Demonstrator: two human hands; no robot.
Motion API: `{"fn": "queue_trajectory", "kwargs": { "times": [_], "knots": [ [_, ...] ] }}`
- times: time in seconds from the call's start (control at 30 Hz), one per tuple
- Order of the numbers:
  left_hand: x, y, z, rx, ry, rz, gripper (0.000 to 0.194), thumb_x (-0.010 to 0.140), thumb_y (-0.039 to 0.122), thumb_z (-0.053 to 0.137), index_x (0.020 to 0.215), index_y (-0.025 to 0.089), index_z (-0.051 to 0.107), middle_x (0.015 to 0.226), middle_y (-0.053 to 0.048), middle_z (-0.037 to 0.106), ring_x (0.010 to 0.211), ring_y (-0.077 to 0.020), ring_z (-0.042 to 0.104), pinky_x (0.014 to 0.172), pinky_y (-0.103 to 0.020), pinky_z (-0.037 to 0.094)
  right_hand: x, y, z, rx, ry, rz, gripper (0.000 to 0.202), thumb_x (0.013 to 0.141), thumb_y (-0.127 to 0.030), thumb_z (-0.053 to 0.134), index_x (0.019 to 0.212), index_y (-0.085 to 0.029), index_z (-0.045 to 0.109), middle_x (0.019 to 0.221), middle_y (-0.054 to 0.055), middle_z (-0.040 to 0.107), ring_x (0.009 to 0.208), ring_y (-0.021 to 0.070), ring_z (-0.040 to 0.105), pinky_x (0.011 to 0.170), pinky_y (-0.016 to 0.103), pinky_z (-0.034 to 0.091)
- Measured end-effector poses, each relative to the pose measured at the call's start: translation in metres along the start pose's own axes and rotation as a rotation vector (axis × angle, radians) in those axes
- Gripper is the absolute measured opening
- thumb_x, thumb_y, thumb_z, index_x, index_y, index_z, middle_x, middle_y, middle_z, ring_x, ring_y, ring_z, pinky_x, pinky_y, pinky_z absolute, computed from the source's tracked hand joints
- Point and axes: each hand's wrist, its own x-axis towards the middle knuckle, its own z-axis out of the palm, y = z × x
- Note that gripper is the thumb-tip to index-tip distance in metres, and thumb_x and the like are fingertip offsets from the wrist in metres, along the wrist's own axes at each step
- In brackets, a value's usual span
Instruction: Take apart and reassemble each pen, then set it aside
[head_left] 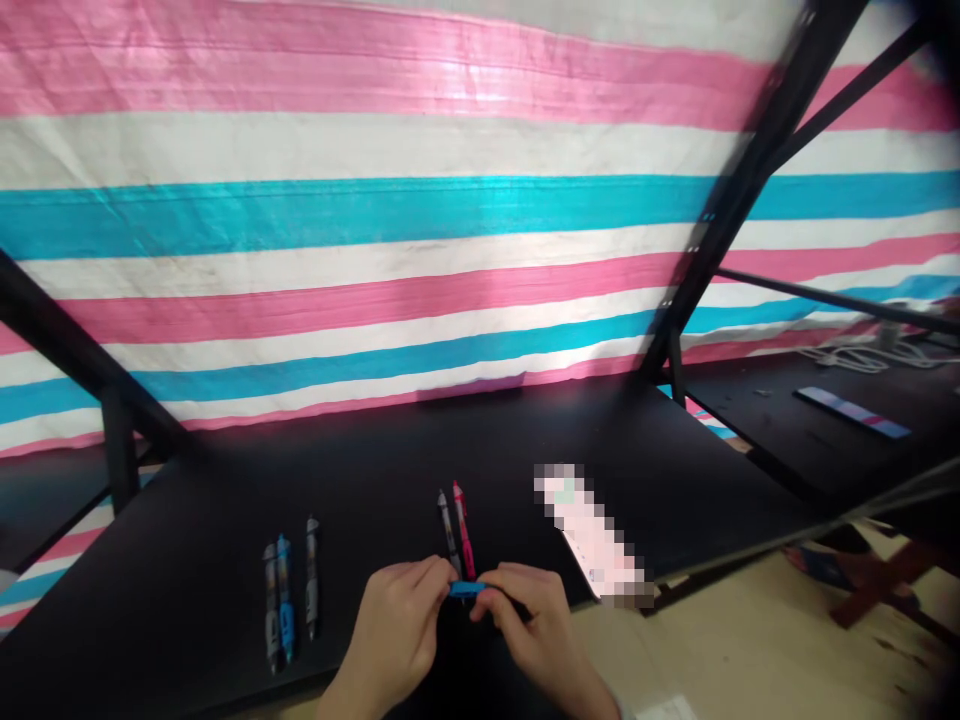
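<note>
Right now, both hands are working close together over the near edge of the black bench [375, 460]. The left hand [401, 620] is pinching the left end of a short blue piece [466, 590], its grip closing narrowly between thumb and fingers. The right hand [529, 615] is holding the right end in a similar narrow grip, so the piece is lying roughly level between them, with its ends hiding under the fingertips.

Just beyond the fingers, a slim grey pen [448, 525] and a red pen [463, 530] are lying side by side, pointing toward the far side. Farther left, a dark pen [272, 605] and a blue pen [286, 600] are resting right beside each other, while a separate clicker pen [313, 578] is lying a little to their right. To the right of the hands, a pale pink flat item [596, 535] is resting at a slant near the bench edge, its surface mostly blurring into blocks.

Behind everything, a striped sheet [390, 220] is hanging across the far side. On another dark surface at far right, a flat striped object [853, 412] is lying near a white cable [862, 355].
</note>
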Motion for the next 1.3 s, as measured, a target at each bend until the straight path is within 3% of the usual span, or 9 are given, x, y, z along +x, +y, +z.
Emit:
{"fn": "queue_trajectory", "kwargs": {
  "times": [0.13, 0.27, 0.4, 0.53, 0.67, 0.8, 1.13, 1.23, 1.3],
  "knots": [
    [-0.009, -0.001, -0.001, -0.066, 0.224, -0.097, 0.015, 0.093, 0.025, 0.059, 0.103, 0.024, 0.07, 0.088, -0.004, 0.076, 0.075, -0.0213, 0.071, 0.071, -0.033, 0.055, -0.002, 0.003, -0.005, 0.143, 0.042, 0.139, 0.036, 0.099, -0.037, 0.055, 0.078, -0.018, 0.077, 0.066, 0.003, 0.07, 0.057, 0.0142, 0.06, 0.055, 0.024, 0.044],
    [-0.026, -0.004, 0.007, -0.422, 0.424, -0.431, 0.014, 0.084, 0.03, 0.073, 0.097, 0.024, 0.074, 0.085, -0.004, 0.078, 0.074, -0.0208, 0.075, 0.071, -0.029, 0.06, -0.008, 0.006, -0.003, 0.291, 0.052, 0.265, 0.034, 0.098, -0.043, 0.057, 0.095, -0.016, 0.078, 0.068, 0.003, 0.07, 0.059, 0.0139, 0.057, 0.053, 0.023, 0.042],
    [-0.039, -0.002, 0.017, -0.796, 0.542, -0.682, 0.024, 0.073, 0.031, 0.084, 0.091, 0.021, 0.073, 0.082, -0.005, 0.078, 0.077, -0.022, 0.076, 0.072, -0.028, 0.061, -0.012, 0.008, 0.003, 0.404, -0.031, 0.327, 0.036, 0.095, -0.047, 0.06, 0.096, -0.015, 0.077, 0.067, 0.003, 0.07, 0.053, 0.0118, 0.053, 0.049, 0.022, 0.039],
    [-0.041, -0.003, 0.022, -1.017, 0.581, -0.726, 0.024, 0.071, 0.033, 0.086, 0.084, 0.019, 0.071, 0.084, -0.007, 0.079, 0.084, -0.0221, 0.077, 0.08, -0.029, 0.06, -0.009, 0.008, 0.005, 0.394, -0.176, 0.294, 0.034, 0.097, -0.042, 0.057, 0.095, -0.015, 0.077, 0.071, 0.004, 0.072, 0.054, 0.0117, 0.054, 0.05, 0.021, 0.039],
    [-0.037, -0.004, 0.023, -1.245, 0.598, -0.801, 0.032, 0.065, 0.034, 0.091, 0.082, 0.018, 0.068, 0.092, -0.012, 0.081, 0.085, -0.0251, 0.078, 0.085, -0.036, 0.06, -0.001, 0.006, 0.006, 0.199, -0.23, 0.151, 0.032, 0.099, -0.026, 0.05, 0.088, -0.018, 0.079, 0.066, 0.001, 0.071, 0.054, 0.0121, 0.056, 0.05, 0.021, 0.041],
    [-0.031, -0.007, 0.028, -1.306, 0.741, -0.855, 0.04, 0.056, 0.032, 0.095, 0.079, 0.018, 0.066, 0.081, -0.008, 0.08, 0.082, -0.027, 0.078, 0.079, -0.036, 0.062, 0.01, 0.005, 0.013, 0.072, -0.16, 0.073, 0.03, 0.092, -0.015, 0.054, 0.073, -0.021, 0.077, 0.06, -0.002, 0.066, 0.055, 0.0133, 0.058, 0.056, 0.023, 0.044],
    [-0.014, -0.026, 0.05, -1.342, 1.003, -0.883, 0.044, 0.055, 0.034, 0.096, 0.082, 0.017, 0.066, 0.082, -0.006, 0.08, 0.08, -0.022, 0.079, 0.076, -0.029, 0.062, 0.038, 0.028, 0.034, 0.012, 0.036, -0.083, 0.022, 0.093, -0.024, 0.059, 0.097, -0.024, 0.081, 0.084, 0.007, 0.074, 0.079, 0.0219, 0.064, 0.076, 0.033, 0.052],
    [-0.016, -0.026, 0.05, -1.356, 1.015, -0.882, 0.045, 0.054, 0.036, 0.097, 0.084, 0.017, 0.068, 0.085, -0.006, 0.081, 0.084, -0.0216, 0.079, 0.08, -0.029, 0.062, 0.037, 0.034, 0.038, 0.064, 0.078, -0.007, 0.019, 0.092, -0.031, 0.065, 0.1, -0.02, 0.079, 0.082, 0.005, 0.075, 0.069, 0.0193, 0.066, 0.067, 0.029, 0.052],
    [-0.016, -0.026, 0.049, -1.364, 1.001, -0.887, 0.046, 0.053, 0.036, 0.098, 0.083, 0.017, 0.069, 0.084, -0.006, 0.081, 0.085, -0.0226, 0.079, 0.08, -0.03, 0.062, 0.036, 0.036, 0.039, 0.108, 0.082, 0.053, 0.029, 0.098, -0.036, 0.058, 0.085, -0.018, 0.077, 0.071, 0.004, 0.074, 0.062, 0.018, 0.066, 0.059, 0.025, 0.05]
  ]
}}
